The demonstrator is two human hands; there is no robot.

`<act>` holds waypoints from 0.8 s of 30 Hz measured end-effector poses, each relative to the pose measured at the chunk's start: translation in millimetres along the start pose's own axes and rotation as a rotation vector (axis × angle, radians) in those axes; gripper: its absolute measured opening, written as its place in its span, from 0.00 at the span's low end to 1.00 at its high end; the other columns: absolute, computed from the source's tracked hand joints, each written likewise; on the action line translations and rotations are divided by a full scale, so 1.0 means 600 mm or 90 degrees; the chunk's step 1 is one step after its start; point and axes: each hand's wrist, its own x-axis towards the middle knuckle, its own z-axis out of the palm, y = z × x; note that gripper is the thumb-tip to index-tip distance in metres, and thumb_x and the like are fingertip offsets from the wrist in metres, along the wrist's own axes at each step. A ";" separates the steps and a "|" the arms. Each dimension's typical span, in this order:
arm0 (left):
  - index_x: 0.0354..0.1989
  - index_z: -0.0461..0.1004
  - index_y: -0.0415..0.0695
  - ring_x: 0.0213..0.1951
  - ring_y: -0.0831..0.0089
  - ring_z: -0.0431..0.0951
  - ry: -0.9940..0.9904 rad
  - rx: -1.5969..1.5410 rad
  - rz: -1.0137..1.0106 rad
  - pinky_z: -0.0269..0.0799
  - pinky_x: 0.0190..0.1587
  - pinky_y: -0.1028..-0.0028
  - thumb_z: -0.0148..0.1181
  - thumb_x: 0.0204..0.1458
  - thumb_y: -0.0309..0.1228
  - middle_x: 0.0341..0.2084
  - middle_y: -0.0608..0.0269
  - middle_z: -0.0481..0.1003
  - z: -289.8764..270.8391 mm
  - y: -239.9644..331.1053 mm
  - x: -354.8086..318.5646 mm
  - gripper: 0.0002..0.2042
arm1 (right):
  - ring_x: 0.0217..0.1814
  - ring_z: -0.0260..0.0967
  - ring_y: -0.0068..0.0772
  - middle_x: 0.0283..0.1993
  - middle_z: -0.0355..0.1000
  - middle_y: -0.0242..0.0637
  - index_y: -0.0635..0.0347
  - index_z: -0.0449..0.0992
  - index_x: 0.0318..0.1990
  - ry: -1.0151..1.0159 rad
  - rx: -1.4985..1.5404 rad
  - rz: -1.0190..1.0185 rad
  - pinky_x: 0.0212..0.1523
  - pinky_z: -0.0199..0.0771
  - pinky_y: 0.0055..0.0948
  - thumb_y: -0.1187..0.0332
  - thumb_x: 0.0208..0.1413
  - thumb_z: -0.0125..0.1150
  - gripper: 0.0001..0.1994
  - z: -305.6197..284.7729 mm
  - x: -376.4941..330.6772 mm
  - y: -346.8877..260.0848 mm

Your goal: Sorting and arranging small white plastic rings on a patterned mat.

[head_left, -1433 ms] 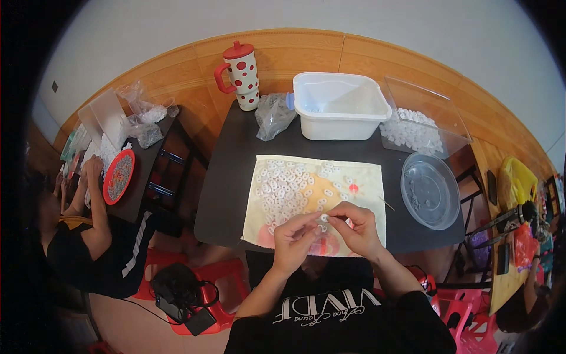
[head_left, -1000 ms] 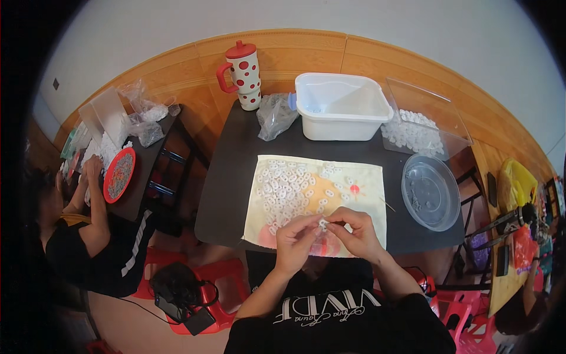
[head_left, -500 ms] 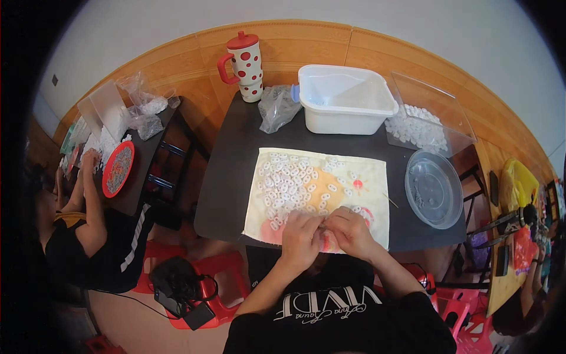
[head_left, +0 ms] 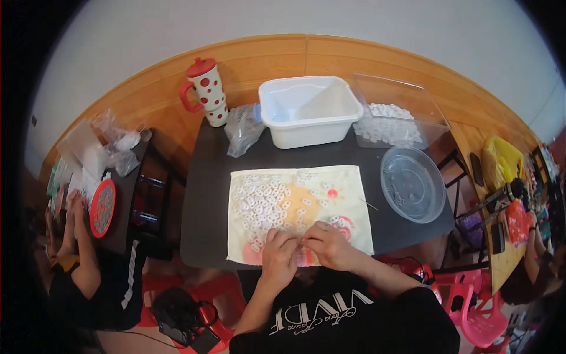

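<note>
Near the front edge of a pale yellow printed towel (head_left: 348,184), my left hand (head_left: 279,253) and my right hand (head_left: 328,243) meet fingertip to fingertip. Both are closed in a pinch. Whatever sits between the fingers is too small and covered to make out. Many small white oval pieces with two dark holes or dots (head_left: 259,200) lie spread over the towel, most thickly at its left, beyond my left hand. A few more lie just beyond my right hand, by a red printed shape.
Behind the towel stand a white tub (head_left: 309,127), a clear bin of white pieces (head_left: 389,127), a plastic bag (head_left: 243,133) and a spotted tumbler (head_left: 207,94). At right are a thin stick (head_left: 369,205) and a round clear container (head_left: 435,192). Another person works beside a red tray (head_left: 94,218).
The view has shifted, so the table things appear further left and lower. My hands stay pinched together at the towel's front, with only a slight shift of the fingers.
</note>
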 end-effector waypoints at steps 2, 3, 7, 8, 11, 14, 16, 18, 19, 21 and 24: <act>0.33 0.78 0.36 0.37 0.54 0.72 0.000 -0.003 0.005 0.70 0.39 0.62 0.59 0.40 0.16 0.33 0.55 0.76 0.003 0.001 0.000 0.10 | 0.37 0.65 0.46 0.36 0.68 0.42 0.66 0.76 0.36 -0.004 0.001 -0.006 0.38 0.68 0.39 0.79 0.40 0.58 0.12 -0.002 -0.001 0.001; 0.33 0.79 0.35 0.37 0.55 0.72 0.006 0.002 0.002 0.71 0.38 0.63 0.59 0.38 0.15 0.33 0.56 0.77 0.003 0.003 0.001 0.11 | 0.37 0.65 0.46 0.36 0.67 0.42 0.67 0.76 0.37 -0.010 0.000 -0.008 0.38 0.68 0.38 0.79 0.39 0.58 0.13 -0.001 -0.003 0.000; 0.32 0.78 0.35 0.36 0.55 0.72 -0.005 0.006 0.000 0.71 0.38 0.63 0.59 0.38 0.15 0.33 0.56 0.76 0.003 0.004 0.003 0.10 | 0.39 0.65 0.46 0.36 0.66 0.43 0.67 0.75 0.37 -0.022 0.001 -0.015 0.40 0.68 0.37 0.78 0.39 0.58 0.13 -0.001 -0.004 0.003; 0.32 0.78 0.35 0.36 0.55 0.72 -0.004 0.006 0.006 0.71 0.38 0.63 0.59 0.38 0.15 0.33 0.56 0.76 0.003 0.006 0.004 0.10 | 0.39 0.65 0.46 0.36 0.66 0.43 0.67 0.75 0.37 -0.022 0.003 -0.014 0.40 0.68 0.37 0.78 0.39 0.58 0.13 0.001 -0.004 0.004; 0.31 0.78 0.34 0.36 0.55 0.72 -0.016 0.015 0.015 0.71 0.38 0.64 0.58 0.37 0.15 0.33 0.56 0.76 0.001 0.007 0.005 0.10 | 0.40 0.65 0.46 0.36 0.66 0.43 0.66 0.75 0.35 -0.035 0.013 -0.011 0.41 0.68 0.37 0.77 0.38 0.59 0.12 -0.003 -0.003 0.004; 0.31 0.77 0.34 0.37 0.54 0.72 -0.029 0.024 0.020 0.71 0.38 0.63 0.58 0.35 0.15 0.33 0.56 0.76 0.001 0.007 0.001 0.11 | 0.40 0.65 0.46 0.39 0.66 0.43 0.65 0.74 0.34 -0.071 -0.001 -0.032 0.42 0.68 0.38 0.76 0.37 0.60 0.12 -0.012 0.004 -0.004; 0.31 0.77 0.34 0.37 0.54 0.72 -0.030 0.019 0.029 0.71 0.38 0.63 0.59 0.34 0.15 0.34 0.56 0.76 0.001 0.008 0.006 0.11 | 0.38 0.65 0.44 0.36 0.67 0.41 0.66 0.76 0.34 -0.035 -0.003 -0.030 0.42 0.68 0.36 0.80 0.36 0.59 0.13 -0.014 0.005 -0.008; 0.34 0.77 0.34 0.37 0.53 0.72 -0.017 -0.001 0.029 0.70 0.39 0.62 0.59 0.36 0.15 0.34 0.55 0.76 -0.003 0.006 0.009 0.12 | 0.38 0.66 0.44 0.37 0.68 0.41 0.66 0.76 0.34 -0.038 -0.010 -0.025 0.41 0.68 0.36 0.80 0.35 0.60 0.13 -0.008 0.005 -0.001; 0.34 0.77 0.34 0.37 0.53 0.72 -0.019 -0.008 0.036 0.70 0.39 0.62 0.59 0.36 0.15 0.34 0.55 0.76 -0.004 0.006 0.008 0.12 | 0.39 0.67 0.44 0.37 0.69 0.41 0.66 0.76 0.34 -0.042 -0.012 -0.022 0.40 0.68 0.37 0.80 0.35 0.60 0.13 -0.007 0.003 0.000; 0.39 0.76 0.33 0.37 0.51 0.72 -0.014 -0.014 0.002 0.70 0.40 0.60 0.59 0.41 0.16 0.35 0.53 0.75 -0.005 0.005 0.008 0.13 | 0.37 0.68 0.44 0.37 0.70 0.42 0.66 0.76 0.34 0.016 -0.002 -0.025 0.38 0.69 0.37 0.81 0.36 0.60 0.12 -0.011 0.004 -0.005; 0.45 0.76 0.33 0.39 0.50 0.72 0.013 -0.050 -0.042 0.70 0.41 0.59 0.59 0.44 0.16 0.36 0.51 0.74 -0.002 0.000 -0.002 0.16 | 0.33 0.70 0.42 0.34 0.72 0.41 0.62 0.76 0.30 0.140 -0.041 -0.036 0.32 0.69 0.38 0.79 0.41 0.59 0.06 -0.041 0.004 0.028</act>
